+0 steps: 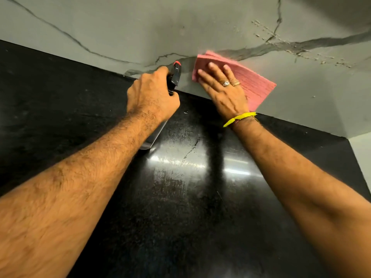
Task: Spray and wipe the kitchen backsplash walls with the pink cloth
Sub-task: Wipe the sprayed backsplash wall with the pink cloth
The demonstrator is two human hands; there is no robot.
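Centre frame: left hand curled round neck of spray bottle, red-tipped nozzle aimed at grey marbled backsplash. Just right of it: right hand flat, fingers spread, pressed pink cloth against backsplash directly above black countertop. Two rings and yellow wristband noted. Droplets on backsplash, upper right.

One view only: your head cam looks forward and down, close over the black counter, facing the grey backsplash wall.
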